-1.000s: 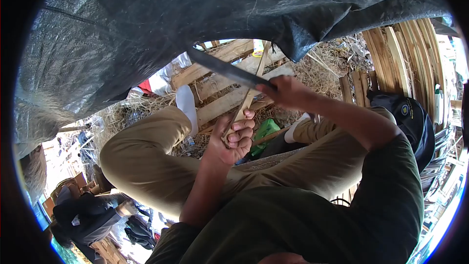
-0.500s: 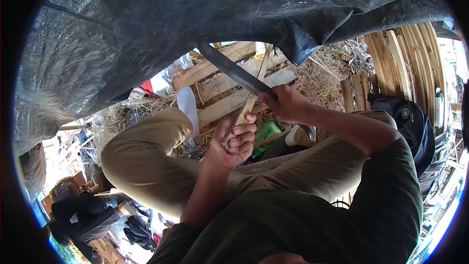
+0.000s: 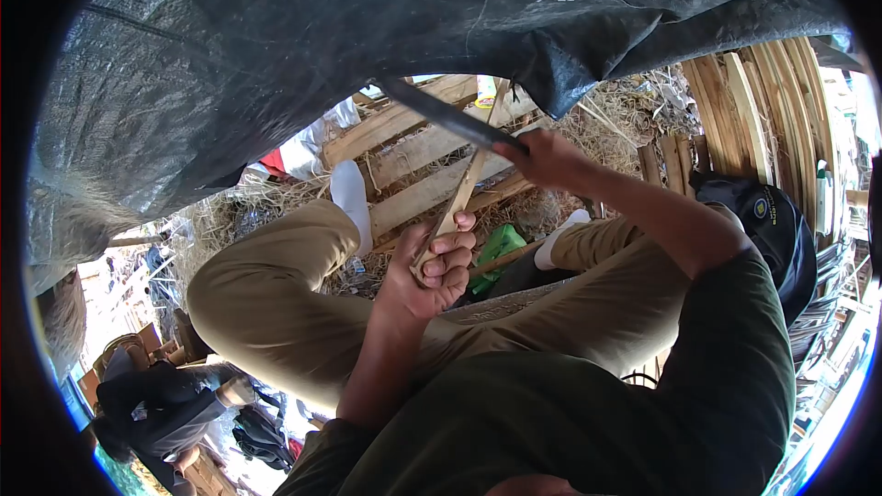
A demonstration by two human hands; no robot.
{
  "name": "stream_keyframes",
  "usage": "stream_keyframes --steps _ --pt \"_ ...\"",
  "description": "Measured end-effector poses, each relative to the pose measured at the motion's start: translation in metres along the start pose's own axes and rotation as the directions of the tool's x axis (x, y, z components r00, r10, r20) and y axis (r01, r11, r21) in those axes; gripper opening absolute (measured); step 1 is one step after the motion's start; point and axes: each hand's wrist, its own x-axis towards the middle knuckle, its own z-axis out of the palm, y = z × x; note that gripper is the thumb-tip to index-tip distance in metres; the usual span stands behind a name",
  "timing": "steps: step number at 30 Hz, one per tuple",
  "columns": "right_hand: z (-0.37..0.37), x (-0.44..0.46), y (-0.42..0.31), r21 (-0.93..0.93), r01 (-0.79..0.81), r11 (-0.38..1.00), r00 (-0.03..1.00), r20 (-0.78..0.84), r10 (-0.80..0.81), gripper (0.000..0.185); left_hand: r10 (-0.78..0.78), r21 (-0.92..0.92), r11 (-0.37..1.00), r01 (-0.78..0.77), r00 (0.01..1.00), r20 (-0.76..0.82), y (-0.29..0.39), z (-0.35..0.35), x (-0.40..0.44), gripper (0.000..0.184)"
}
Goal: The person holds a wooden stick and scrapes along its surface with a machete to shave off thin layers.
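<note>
While the left hand is closed around the near end of a narrow wooden strip, its fingers curled over the wood, the right hand is closed around the handle end of a long dark blade. The strip slants from the left hand toward the far side, leaning slightly right, in front of the person's lap. The blade runs from the right hand to the far left and crosses the strip beyond the left hand; whether its edge touches the wood I cannot tell. Its tip lies at the margin of a dark tarp that spans the far side.

Below the hands are the person's bent legs in tan trousers, with a white sock on the left. Just right of the left hand lies a green plastic item. Farther off, pale wooden slats lie on the ground, with dry straw to their right. On the right, a black backpack sits near stacked boards. At the near left, well apart, another person in dark clothing bends over.
</note>
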Motion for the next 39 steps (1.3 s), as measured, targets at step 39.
stream_keyframes --steps 39 --pt "0.0 0.009 0.016 -0.17 0.256 0.952 0.964 -0.026 -0.264 0.051 -0.013 0.12 0.992 0.028 0.992 -0.125 -0.001 0.012 0.0 0.017"
